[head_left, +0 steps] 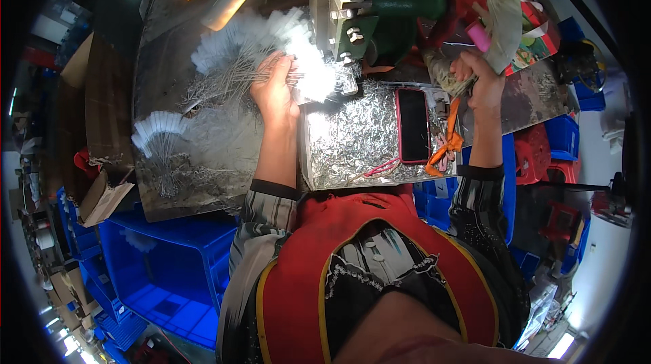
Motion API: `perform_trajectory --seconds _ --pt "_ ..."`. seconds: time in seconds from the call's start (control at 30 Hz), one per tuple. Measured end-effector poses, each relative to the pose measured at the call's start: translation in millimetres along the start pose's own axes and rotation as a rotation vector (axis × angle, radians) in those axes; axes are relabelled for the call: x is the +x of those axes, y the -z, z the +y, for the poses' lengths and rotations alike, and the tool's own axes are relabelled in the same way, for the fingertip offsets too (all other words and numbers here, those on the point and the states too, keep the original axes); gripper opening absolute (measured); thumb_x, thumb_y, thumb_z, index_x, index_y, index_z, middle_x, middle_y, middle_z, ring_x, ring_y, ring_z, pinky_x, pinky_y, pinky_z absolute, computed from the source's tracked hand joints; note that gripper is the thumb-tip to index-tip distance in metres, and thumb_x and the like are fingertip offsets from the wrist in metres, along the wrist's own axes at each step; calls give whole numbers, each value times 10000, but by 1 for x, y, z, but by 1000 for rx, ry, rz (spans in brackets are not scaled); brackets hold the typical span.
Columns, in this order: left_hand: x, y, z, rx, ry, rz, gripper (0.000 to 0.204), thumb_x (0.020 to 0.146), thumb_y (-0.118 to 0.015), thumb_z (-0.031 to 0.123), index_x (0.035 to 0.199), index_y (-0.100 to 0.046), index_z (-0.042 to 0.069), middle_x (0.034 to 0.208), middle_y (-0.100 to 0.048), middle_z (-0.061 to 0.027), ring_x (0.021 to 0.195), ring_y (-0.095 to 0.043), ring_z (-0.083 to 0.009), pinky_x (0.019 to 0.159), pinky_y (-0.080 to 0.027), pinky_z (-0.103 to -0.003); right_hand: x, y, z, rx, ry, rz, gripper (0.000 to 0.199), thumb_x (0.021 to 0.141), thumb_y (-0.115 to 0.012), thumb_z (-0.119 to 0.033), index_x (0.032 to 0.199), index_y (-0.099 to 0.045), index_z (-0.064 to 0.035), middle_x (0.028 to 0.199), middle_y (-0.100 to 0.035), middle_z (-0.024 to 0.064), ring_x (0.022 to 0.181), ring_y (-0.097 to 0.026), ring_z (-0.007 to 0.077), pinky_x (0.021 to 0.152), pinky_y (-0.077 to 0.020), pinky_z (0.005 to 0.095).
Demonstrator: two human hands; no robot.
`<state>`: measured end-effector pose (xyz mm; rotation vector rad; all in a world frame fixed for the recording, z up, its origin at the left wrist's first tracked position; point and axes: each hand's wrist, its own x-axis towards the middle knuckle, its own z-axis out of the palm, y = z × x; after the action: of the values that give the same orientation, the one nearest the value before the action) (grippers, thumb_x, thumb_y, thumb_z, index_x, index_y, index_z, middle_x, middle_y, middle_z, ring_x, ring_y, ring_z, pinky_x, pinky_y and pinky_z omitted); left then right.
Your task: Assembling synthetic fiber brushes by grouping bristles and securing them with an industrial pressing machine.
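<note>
My left hand (274,89) is closed on a thin brush (308,75) with a wire stem and white bristles, its head next to the green press machine (380,14). A fan of the same white wire brushes (234,48) lies just left of that hand on the metal worktop (203,160). My right hand (483,79) grips the cloth-wrapped lever handle (505,14) of the machine, above the tray's right side. Below the hands sits a metal tray (352,140) full of silvery shavings.
A dark phone with a red edge (411,124) lies in the tray, with an orange strip (446,143) beside it. A second small bunch of brushes (157,126) rests at the left. Blue plastic crates (166,262) stand below the worktop, and cardboard boxes (102,198) at the left.
</note>
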<state>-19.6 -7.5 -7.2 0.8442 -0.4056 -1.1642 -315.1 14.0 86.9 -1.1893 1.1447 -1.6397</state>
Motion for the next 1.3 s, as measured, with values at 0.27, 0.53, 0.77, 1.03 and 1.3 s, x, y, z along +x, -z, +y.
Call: perform_trajectory --seconds 0.27,0.53,0.77,1.03,1.3 --pt "-2 -6 0 -12 20 31 221 753 -590 -14 963 -529 -46 821 -605 -139 675 -596 -181 582 -512 -255 0 -5 -21 -116 -76 41 280 726 -507 -69 473 -391 -42 467 -396 77 453 -431 190 547 -396 308" --pt "0 -5 0 20 12 25 243 753 -592 -12 982 -520 -48 840 -602 -136 698 -595 -181 603 -510 -252 6 -4 -29 -98 -142 23 287 727 -510 -79 472 -382 -54 473 -389 67 453 -417 181 545 -391 306" --pt "1 -6 1 38 -4 8 246 753 -590 -16 986 -517 -44 850 -597 -135 709 -597 -190 624 -515 -269 -7 -6 27 -64 199 6 267 723 -506 -49 480 -393 -52 479 -404 60 464 -433 177 562 -403 312" --pt "5 3 -2 -36 0 -17 211 757 -585 -14 955 -526 -57 832 -601 -138 689 -599 -188 605 -519 -268 -1 -3 -6 -101 -1 -19 285 728 -491 -54 463 -384 -55 465 -402 73 458 -433 184 571 -401 311" --pt "-1 -3 0 10 4 16 186 743 -595 -15 915 -541 -59 779 -603 -136 634 -594 -176 558 -504 -255 0 -3 -20 -75 -80 51 259 715 -508 -50 473 -417 -38 458 -385 68 446 -430 182 538 -400 309"
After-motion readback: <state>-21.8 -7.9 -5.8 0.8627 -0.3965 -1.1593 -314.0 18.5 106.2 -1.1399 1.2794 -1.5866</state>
